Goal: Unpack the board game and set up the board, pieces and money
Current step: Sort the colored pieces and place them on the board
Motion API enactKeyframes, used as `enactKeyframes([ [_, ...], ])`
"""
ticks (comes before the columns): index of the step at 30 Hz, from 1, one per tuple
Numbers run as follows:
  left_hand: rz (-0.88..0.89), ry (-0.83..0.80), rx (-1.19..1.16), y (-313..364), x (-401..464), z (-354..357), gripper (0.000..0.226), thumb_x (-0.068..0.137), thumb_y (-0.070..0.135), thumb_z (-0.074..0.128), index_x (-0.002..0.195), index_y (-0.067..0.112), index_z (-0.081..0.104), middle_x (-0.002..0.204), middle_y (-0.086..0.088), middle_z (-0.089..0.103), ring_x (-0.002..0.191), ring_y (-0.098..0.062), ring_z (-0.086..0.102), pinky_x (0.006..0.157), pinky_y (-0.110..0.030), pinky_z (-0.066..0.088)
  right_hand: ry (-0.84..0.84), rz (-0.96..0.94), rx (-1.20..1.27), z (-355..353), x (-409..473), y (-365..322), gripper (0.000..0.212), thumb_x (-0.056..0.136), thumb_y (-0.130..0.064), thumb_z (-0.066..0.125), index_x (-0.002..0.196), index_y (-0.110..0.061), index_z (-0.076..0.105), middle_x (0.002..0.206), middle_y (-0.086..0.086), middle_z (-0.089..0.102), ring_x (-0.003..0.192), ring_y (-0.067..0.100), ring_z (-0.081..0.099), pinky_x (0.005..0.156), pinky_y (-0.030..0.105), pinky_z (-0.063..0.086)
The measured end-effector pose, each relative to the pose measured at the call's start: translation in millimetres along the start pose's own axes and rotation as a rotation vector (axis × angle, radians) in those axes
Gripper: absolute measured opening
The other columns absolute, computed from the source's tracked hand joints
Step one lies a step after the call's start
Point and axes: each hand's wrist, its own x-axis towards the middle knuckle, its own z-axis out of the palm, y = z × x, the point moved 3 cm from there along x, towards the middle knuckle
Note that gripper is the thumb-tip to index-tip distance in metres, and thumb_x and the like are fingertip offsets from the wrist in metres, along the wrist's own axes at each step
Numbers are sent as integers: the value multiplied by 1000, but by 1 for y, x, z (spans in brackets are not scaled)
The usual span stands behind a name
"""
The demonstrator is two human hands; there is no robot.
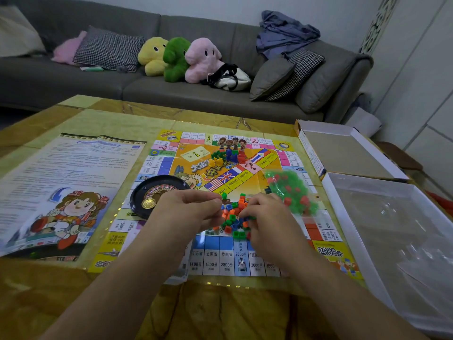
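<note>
Hovering over the game board (247, 262), our left hand (188, 212) and right hand (266, 217) curl into the loose plastic houses (234, 214), pinching pieces.

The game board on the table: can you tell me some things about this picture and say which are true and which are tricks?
1. The board lies unfolded on the table. True.
2. The spinner wheel sits inside the box. False: it rests on the board, left of the hands.
3. Both hands are at the pile of little blocks. True: left hand, right hand.
4. The rules sheet lies right of the board. False: it lies left.
5. The bag holds only blue blocks. False: green and red.
</note>
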Motion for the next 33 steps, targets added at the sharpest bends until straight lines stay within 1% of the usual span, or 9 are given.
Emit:
enactKeyframes([
  [5, -10, -24, 7, 1, -4, 1, 6, 88, 5, 77, 94, 6, 80, 91, -14, 80, 85, -28, 79, 78, -34, 64, -47, 15, -49, -5, -1, 3, 34, 92, -15, 77, 121, -33, 75, 123, -13, 58, 122, 15, 42, 103, 36, 44],
  [10, -17, -34, 10, 1, -8, 3, 6, 89, 5, 77, 94, 5, 79, 90, -12, 80, 85, -28, 79, 73, -30, 64, -13, -13, -116, -8, -4, 3, 23, 94, -21, 76, 113, -34, 75, 106, -16, 54, 106, 12, 40, 85, 28, 35],
  [14, -20, -32, 7, -1, -9, 6, 5, 88, 5, 78, 93, 5, 80, 88, -14, 80, 82, -27, 79, 73, -30, 64, -4, -18, -115, -7, -4, 7, 21, 97, -26, 72, 117, -33, 73, 110, -13, 57, 108, 13, 42, 94, 31, 40],
  [18, -12, -51, -6, -1, -10, 10, 7, 88, 3, 77, 94, 4, 79, 88, -14, 80, 80, -26, 79, 70, -27, 64, 21, -28, -111, -2, -4, 12, 15, 98, -26, 70, 111, -32, 73, 108, -14, 58, 107, 12, 45, 98, 35, 44],
  [20, -1, -68, -5, -1, -12, 11, 8, 89, 3, 76, 96, 4, 80, 90, -14, 80, 80, -26, 79, 69, -26, 63, 87, 12, 33, -6, -2, 16, 10, 97, -24, 71, 103, -31, 74, 104, -16, 58, 103, 9, 48, 93, 32, 46],
  [23, 34, -87, 21, 0, -12, 13, 11, 90, 4, 76, 97, 10, 81, 90, -11, 80, 84, -25, 79, 72, -26, 62, 179, 100, 385, -23, -3, 18, 15, 94, -15, 75, 92, -29, 75, 97, -13, 63, 91, 3, 59, 79, 14, 48],
  [27, 82, -130, -37, 2, -16, 20, 12, 89, 3, 75, 99, 7, 80, 93, -14, 80, 90, -30, 79, 82, -34, 62, 114, 169, 831, -44, -22, 5, 17, 100, -14, 68, 91, -27, 76, 83, -2, 73, 77, 12, 70, 69, 29, 61],
  [30, 77, -178, -85, -3, -22, 31, 14, 87, 1, 75, 100, 6, 80, 95, -17, 80, 93, -33, 78, 87, -37, 62, 96, 158, 944, -46, -35, -3, 15, 101, -11, 66, 92, -19, 75, 78, -2, 72, 72, 10, 67, 65, 23, 56],
  [33, 79, -192, -134, -8, -29, 39, 17, 87, 0, 75, 102, 5, 79, 98, -18, 79, 96, -35, 78, 91, -43, 59, 84, 209, 1157, -44, -37, -3, 14, 102, -4, 63, 94, -8, 74, 78, 7, 70, 70, 16, 65, 63, 25, 55],
])
